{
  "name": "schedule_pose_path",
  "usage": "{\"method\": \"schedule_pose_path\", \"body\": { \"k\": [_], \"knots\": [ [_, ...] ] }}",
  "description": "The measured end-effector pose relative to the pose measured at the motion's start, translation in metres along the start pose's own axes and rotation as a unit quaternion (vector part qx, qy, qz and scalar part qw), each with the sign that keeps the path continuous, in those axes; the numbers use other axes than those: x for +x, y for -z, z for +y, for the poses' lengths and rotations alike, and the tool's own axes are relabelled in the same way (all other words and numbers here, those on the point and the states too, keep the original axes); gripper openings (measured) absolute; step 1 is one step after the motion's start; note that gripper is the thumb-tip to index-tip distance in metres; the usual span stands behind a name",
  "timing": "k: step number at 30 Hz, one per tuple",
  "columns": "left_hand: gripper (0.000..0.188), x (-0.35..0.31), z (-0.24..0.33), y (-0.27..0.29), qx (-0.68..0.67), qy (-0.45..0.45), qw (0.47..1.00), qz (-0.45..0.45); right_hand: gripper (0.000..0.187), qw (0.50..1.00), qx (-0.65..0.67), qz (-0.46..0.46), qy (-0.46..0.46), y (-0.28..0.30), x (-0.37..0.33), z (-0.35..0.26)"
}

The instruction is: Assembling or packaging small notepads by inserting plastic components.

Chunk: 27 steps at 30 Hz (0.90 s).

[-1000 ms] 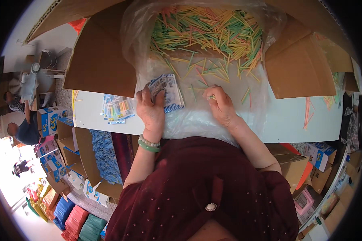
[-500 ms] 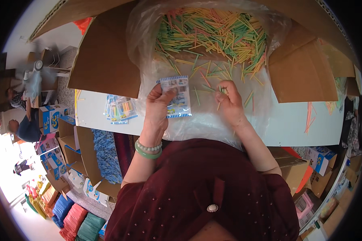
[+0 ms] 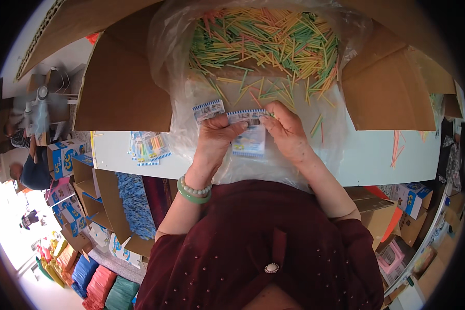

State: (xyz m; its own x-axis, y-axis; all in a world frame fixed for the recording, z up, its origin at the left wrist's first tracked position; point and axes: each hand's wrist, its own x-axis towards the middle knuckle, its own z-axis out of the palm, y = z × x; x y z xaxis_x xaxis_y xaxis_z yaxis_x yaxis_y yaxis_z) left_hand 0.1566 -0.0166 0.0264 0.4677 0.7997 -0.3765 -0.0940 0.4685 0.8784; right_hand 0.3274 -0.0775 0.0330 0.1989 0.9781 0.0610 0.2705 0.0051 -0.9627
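Note:
My left hand (image 3: 215,138) is closed on small clear plastic packets with blue-striped edges. One packet (image 3: 249,144) hangs flat between my hands, and the printed end of another (image 3: 207,110) sticks up behind my left fingers. At the hanging packet's top right corner, my right hand (image 3: 287,133) is closed, thumb and fingertips against its edge. A bit of green shows at those fingertips, seemingly the ends of thin sticks; most of them is hidden. Beyond both hands, a heap of thin pink, yellow and green sticks (image 3: 274,44) spills from a plastic-lined carton.
Filled packets (image 3: 149,147) lie on the white table (image 3: 116,155) to the left. Brown carton flaps (image 3: 126,82) stand on both sides, with a clear plastic liner (image 3: 183,119) over the table. Loose pink sticks (image 3: 397,149) lie at right. An open box of blue packets (image 3: 135,204) sits below left.
My right hand has come left and up to the packet's corner. My left hand has shifted right, and a second packet now shows apart from the first.

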Motion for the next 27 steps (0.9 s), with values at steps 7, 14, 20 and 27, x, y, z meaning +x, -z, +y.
{"method": "schedule_pose_path", "body": {
  "k": [7, 14, 20, 27],
  "knots": [
    [0.021, -0.006, 0.019, -0.013, -0.023, 0.025, 0.997, 0.071, 0.009, 0.996, 0.079, 0.012, 0.049, -0.002, -0.013, 0.032],
    [0.039, 0.0, -0.008, 0.007, 0.033, -0.039, 0.997, 0.062, 0.015, 0.964, -0.179, -0.023, 0.194, -0.008, -0.021, 0.048],
    [0.04, -0.005, 0.002, 0.0, 0.042, -0.038, 0.995, 0.078, 0.011, 0.985, 0.142, 0.0, -0.101, 0.009, -0.008, 0.017],
    [0.021, -0.009, 0.017, -0.016, -0.034, -0.007, 0.998, 0.043, 0.02, 0.987, -0.036, -0.147, -0.048, 0.006, 0.009, -0.016]
  ]
}}
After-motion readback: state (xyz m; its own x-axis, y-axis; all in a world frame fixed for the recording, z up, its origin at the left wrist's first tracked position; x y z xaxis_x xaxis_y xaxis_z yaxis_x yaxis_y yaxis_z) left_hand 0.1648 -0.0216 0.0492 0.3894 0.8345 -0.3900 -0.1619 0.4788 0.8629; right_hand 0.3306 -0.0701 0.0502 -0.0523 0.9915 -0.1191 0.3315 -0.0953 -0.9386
